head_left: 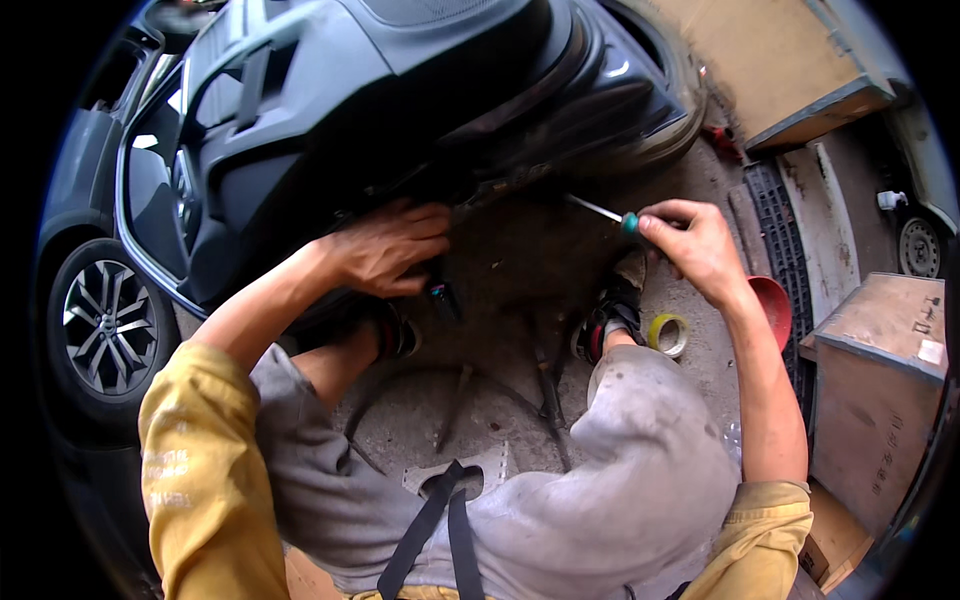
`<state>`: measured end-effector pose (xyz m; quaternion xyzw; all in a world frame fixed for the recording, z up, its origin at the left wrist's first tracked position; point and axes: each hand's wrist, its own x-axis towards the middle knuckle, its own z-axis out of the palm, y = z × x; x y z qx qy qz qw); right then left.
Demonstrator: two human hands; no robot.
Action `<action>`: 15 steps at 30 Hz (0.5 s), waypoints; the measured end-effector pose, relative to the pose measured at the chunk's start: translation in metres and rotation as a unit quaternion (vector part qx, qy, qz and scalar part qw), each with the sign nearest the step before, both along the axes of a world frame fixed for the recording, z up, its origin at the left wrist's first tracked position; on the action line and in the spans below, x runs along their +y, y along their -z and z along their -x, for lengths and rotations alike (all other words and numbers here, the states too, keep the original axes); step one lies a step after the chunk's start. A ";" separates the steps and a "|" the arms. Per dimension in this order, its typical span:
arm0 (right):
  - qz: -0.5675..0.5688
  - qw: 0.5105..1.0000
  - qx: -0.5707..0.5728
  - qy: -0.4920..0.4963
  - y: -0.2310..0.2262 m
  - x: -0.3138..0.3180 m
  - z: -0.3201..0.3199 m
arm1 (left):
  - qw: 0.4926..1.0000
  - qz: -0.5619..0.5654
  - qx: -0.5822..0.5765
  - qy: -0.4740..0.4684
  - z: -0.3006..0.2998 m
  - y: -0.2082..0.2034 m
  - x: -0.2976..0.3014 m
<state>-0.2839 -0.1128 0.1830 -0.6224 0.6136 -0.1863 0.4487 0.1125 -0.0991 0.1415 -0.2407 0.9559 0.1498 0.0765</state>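
In my right hand [695,245] is a screwdriver [629,223] with a teal-green handle, gripped between thumb and fingers. Its bare metal shaft points left toward the dark lower edge of a car door [330,80]. My left hand [393,250] is at the underside of that door, fingers loosely bent and slightly apart, with nothing visible in them. Shadow hides what the fingertips touch. A small dark object [443,298] shows just below the left hand; its kind is unclear.
A roll of yellow tape [668,335] lies beside my right shoe, near a red bowl-like thing [771,308]. Wooden crates [875,400] stand at right. A car wheel [110,325] is at left. On the floor between my legs lie a hammer-like tool [548,385] and a rod [455,408].
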 end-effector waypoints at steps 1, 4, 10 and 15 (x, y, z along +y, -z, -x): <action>-0.005 1.000 -0.011 0.007 0.009 -0.011 -0.003 | 1.000 0.018 0.007 0.009 0.002 0.000 0.002; -0.025 0.999 -0.022 0.008 0.016 -0.042 -0.007 | 0.997 -0.028 0.076 -0.004 -0.001 0.015 -0.001; 0.129 0.982 0.071 -0.117 0.073 -0.076 -0.067 | 0.991 0.041 0.131 -0.002 0.005 0.023 -0.002; 0.084 0.993 -0.031 -0.076 0.066 -0.088 -0.055 | 0.989 0.028 0.141 -0.041 0.005 0.024 -0.001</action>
